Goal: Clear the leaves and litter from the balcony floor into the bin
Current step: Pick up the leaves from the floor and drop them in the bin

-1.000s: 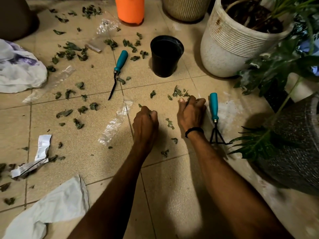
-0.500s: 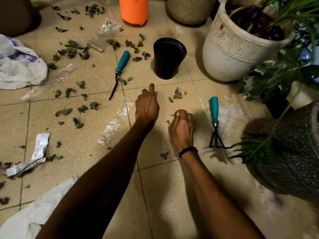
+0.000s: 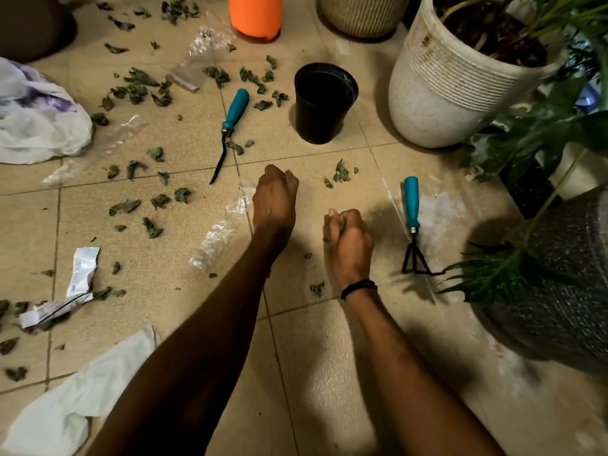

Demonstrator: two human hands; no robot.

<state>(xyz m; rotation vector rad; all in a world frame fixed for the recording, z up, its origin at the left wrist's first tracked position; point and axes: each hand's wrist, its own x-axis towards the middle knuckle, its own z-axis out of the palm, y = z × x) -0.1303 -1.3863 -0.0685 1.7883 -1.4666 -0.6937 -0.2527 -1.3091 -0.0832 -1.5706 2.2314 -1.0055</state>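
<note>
Leaves (image 3: 341, 174) lie right of left grip (image 3: 275, 196) (fisted), apart.

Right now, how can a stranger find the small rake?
Start at the big white pot. On the floor before it, right of the right hand, lies the small rake. Unlike the other teal-handled tool, it ends in black prongs.

Floor (image 3: 329, 373): beige tile, grainy, matt. Bin (image 3: 324, 103) at 12 o'clock: black plastic, smooth, dull sheen. Leaves (image 3: 340, 174): dry, crinkled, matt. Film (image 3: 217, 238) at 9 o'clock: clear plastic, crumpled, glossy. Trowel (image 3: 235, 108) and rake (image 3: 412, 205): smooth teal plastic handles, dark matt metal heads. White pot (image 3: 437, 103) at 1 o'clock: ribbed, speckled, rough. Orange tub (image 3: 255, 14): smooth plastic.
</note>
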